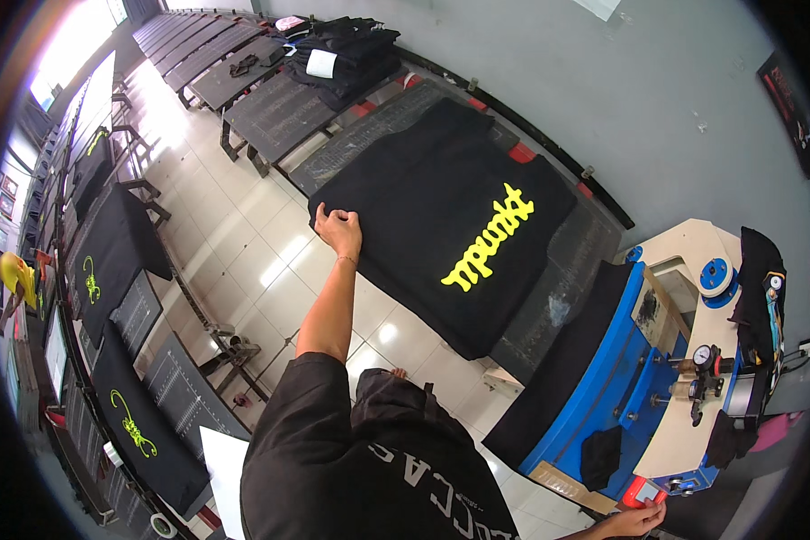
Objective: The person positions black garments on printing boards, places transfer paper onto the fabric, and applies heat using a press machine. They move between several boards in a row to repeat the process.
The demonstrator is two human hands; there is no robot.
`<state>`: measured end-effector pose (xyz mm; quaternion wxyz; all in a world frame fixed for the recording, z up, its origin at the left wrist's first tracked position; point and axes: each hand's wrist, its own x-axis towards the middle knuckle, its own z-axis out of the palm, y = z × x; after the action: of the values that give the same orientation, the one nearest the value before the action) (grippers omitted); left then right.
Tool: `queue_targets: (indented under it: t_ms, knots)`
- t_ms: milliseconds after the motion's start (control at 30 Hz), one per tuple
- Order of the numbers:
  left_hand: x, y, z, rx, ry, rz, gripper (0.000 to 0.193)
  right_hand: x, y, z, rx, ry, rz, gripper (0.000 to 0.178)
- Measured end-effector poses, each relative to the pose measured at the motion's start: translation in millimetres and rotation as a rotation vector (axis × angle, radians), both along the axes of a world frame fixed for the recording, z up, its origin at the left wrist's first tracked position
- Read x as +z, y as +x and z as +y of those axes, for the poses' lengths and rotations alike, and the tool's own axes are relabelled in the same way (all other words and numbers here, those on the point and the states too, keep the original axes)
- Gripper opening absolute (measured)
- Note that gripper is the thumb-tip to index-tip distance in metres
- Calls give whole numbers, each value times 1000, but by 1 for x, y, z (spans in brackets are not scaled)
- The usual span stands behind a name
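Note:
A black fabric piece (405, 207) with bright yellow lettering lies spread over a dark printing table in front of me. At its near left edge, my left hand (339, 232) is closed, with thumb and index finger pinched on the fabric. My right hand (637, 520) is low at the right, its fingers stretched out at the lower edge of a small red control box (643, 492). The box is on the corner of a blue and cream machine (594, 387). A folded black cloth (562, 360) hangs along the machine's near side.
Dark tables (283, 112) run away along the grey wall, one bearing a stack of black garments (346, 58). Across the tiled aisle (243, 225), another row holds black pieces with yellow scorpion prints (133, 423). A person in yellow (16, 274) is at the far left.

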<state>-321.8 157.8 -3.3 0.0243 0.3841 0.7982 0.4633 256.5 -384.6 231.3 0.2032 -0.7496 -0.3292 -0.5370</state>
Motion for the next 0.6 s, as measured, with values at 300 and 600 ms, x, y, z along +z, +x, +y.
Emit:
queue_targets:
  t_ms: [300,600]
  knots:
    - [36,6,-10,-119,-264,-202,67,-19,10,-1,214,523,614,34]
    - [-11,3,9,114,-25,103,22,-24,15,8,298,586,631,37]
